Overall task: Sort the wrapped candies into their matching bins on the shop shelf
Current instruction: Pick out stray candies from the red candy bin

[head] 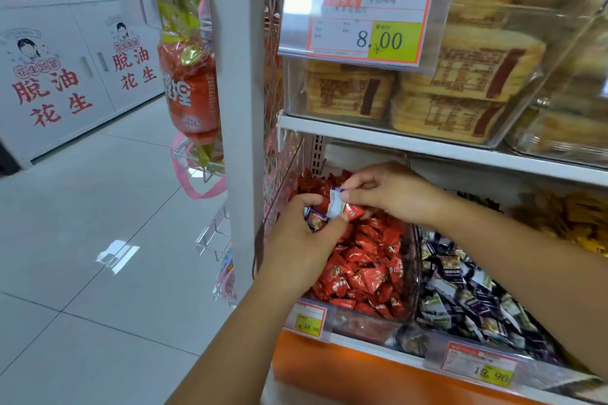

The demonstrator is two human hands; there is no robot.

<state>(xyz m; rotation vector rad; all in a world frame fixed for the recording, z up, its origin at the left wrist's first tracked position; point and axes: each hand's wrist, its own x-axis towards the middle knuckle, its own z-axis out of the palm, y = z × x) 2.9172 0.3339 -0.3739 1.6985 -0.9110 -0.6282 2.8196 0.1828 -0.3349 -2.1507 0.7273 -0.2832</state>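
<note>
Your left hand (296,240) curls round a few dark-wrapped candies (314,219). Your right hand (391,194) pinches 1 pale-wrapped candy (335,204) against the left fingers. Both hands are over the bin of red candies (415,273), just beside the pile of dark candies (470,293).

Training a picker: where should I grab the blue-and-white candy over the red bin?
Probably pinch the blue-and-white candy by its flat upper end, from the right: that end sticks up above the left hand, which grips lower down.
</note>
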